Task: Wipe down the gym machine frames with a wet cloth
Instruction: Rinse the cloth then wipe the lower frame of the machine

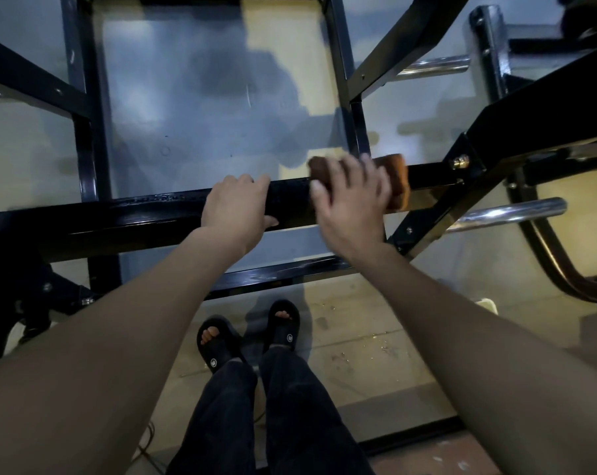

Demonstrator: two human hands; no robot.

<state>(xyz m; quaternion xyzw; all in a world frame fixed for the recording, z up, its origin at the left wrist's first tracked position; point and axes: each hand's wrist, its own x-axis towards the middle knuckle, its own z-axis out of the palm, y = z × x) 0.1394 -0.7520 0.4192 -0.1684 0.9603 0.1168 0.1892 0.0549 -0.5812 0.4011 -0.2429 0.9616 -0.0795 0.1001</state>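
A black steel frame bar [135, 217] of the gym machine runs across the middle of the view. My left hand [237, 210] grips this bar, fingers over its top and thumb underneath. Just to the right, my right hand [351, 200] presses a brown cloth [398, 180] onto the same bar with spread fingers. The cloth drapes over the bar and is partly hidden under the hand. The hand is motion-blurred.
More black frame members cross the view: an upright [353, 80], a lower bar [283, 272] and a diagonal brace [423, 221]. Chrome pegs [516, 210] stick out at right. My feet in black sandals [249, 334] stand on the pale floor below the bar.
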